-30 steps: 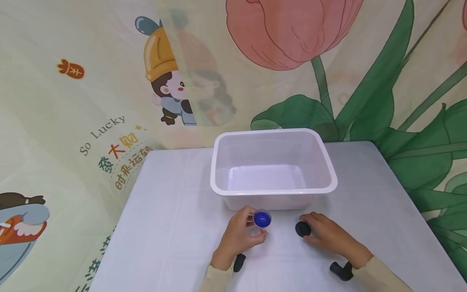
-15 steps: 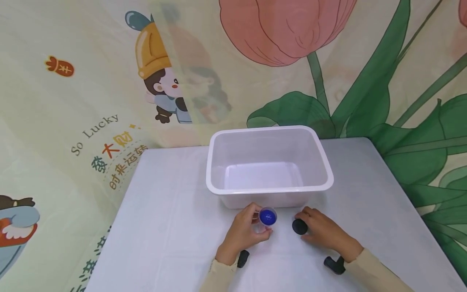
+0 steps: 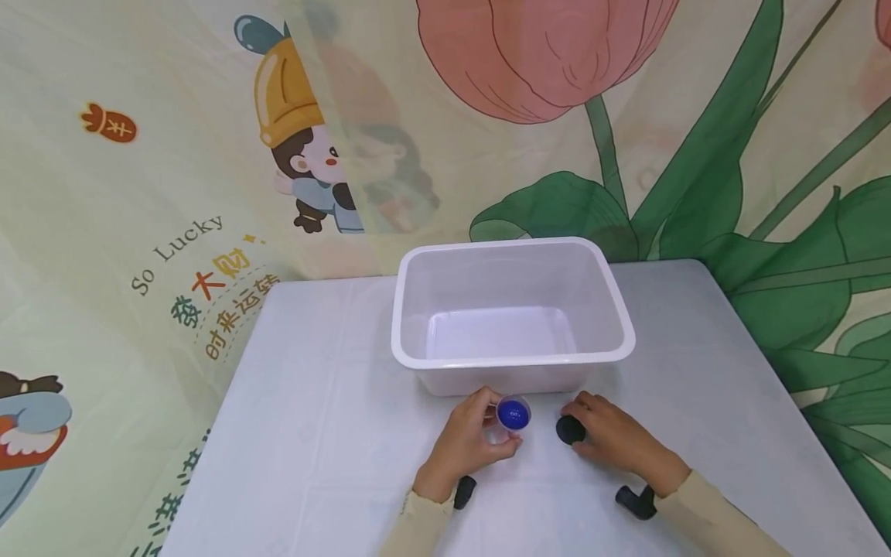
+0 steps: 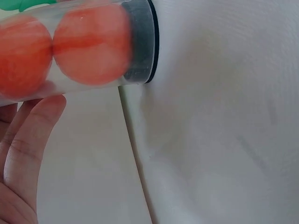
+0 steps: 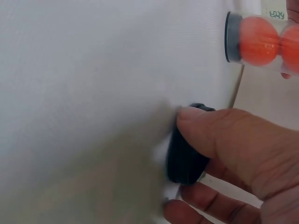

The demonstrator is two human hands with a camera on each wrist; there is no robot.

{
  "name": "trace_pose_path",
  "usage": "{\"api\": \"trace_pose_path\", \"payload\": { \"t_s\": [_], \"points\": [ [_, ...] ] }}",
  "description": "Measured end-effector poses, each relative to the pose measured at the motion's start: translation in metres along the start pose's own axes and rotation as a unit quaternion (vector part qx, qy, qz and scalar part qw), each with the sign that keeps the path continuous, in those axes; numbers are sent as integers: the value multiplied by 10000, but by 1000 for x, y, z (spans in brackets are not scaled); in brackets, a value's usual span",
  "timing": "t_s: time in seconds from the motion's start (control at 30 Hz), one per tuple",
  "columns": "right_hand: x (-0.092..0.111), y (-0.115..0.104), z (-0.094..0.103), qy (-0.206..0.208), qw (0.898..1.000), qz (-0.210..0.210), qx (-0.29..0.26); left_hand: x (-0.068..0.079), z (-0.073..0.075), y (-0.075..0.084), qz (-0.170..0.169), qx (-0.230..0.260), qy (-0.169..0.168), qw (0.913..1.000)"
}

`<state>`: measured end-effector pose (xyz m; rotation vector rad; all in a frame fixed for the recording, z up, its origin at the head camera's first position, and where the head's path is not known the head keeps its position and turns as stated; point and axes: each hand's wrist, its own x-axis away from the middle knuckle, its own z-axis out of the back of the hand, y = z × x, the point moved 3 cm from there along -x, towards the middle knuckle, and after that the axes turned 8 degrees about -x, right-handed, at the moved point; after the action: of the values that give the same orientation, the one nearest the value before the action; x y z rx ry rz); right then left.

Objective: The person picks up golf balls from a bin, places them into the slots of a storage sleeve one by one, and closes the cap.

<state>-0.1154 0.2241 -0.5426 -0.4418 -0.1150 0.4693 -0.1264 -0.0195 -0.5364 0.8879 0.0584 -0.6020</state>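
My left hand (image 3: pixel 465 442) holds a clear tube (image 3: pixel 513 414) upright. In the head view its open-looking top shows a blue ball (image 3: pixel 514 415). The left wrist view shows orange balls (image 4: pixel 92 44) stacked lower in the tube, above a black end cap (image 4: pixel 142 42); whether that end touches the cloth I cannot tell. To the right, my right hand (image 3: pixel 616 439) pinches a round black cap (image 3: pixel 571 430) between thumb and fingers. In the right wrist view this cap (image 5: pixel 187 156) is tilted on edge, apart from the tube (image 5: pixel 259 42).
A white plastic basin (image 3: pixel 513 360) stands just beyond both hands, with nothing visible inside. White cloth (image 3: pixel 334 433) covers the table. Behind it hangs a printed backdrop (image 3: pixel 390 46) with flowers and cartoon figures. Black straps or mounts (image 3: pixel 635 503) sit at the wrists.
My left hand has shifted slightly right with the tube, closer to the right hand. The right hand keeps its pinch on the black cap. The head view has turned a little.
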Motion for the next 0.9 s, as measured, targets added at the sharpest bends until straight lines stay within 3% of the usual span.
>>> {"api": "trace_pose_path", "payload": {
  "t_s": [0.3, 0.63, 0.9],
  "points": [
    [-3, -8, 14, -137, 9998, -139, -6, 1, -2, -1, 52, -33, 27, 10000],
    [-3, -25, 28, -14, 9996, -171, 238, 3, -3, -1, -31, -187, 65, 9998],
    [0, -41, 43, 301, 9993, 170, 157, 3, -2, -3, -106, -245, 86, 9996]
  ]
}}
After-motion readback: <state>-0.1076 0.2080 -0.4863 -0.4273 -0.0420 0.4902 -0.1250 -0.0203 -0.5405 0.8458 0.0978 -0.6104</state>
